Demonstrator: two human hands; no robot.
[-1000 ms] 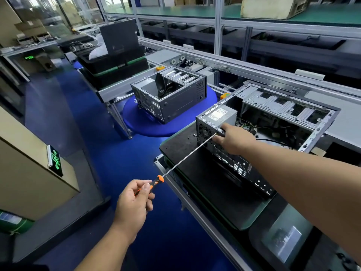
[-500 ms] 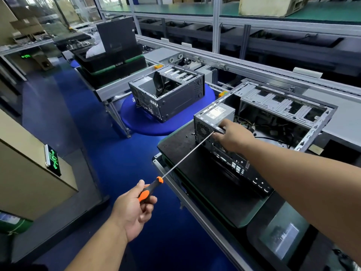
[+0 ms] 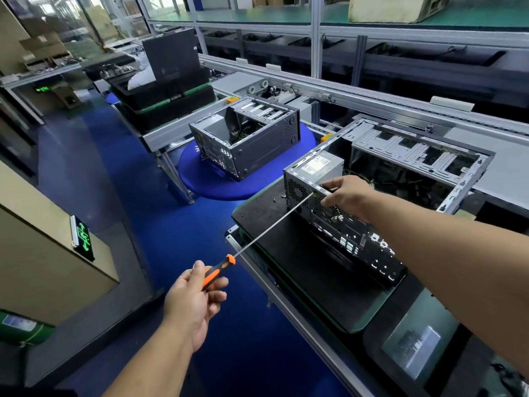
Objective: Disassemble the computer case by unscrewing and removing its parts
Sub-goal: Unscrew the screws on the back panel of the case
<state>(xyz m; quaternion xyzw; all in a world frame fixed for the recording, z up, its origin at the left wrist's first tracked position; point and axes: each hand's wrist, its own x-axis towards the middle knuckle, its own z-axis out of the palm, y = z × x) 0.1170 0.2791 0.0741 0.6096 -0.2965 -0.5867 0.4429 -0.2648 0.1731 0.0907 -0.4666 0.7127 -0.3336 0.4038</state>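
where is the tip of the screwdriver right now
In the head view, the screwdriver tip sits right of centre against the rear panel of the near computer case, just below its top rail, beside the right hand fingers.

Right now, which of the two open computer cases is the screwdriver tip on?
The nearer case, on the black mat; the right hand steadies its top rear edge. The other case sits untouched on the blue round pad.

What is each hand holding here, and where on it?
The left hand grips the screwdriver by its orange-and-black handle. The right hand holds the computer case by its top rear edge.
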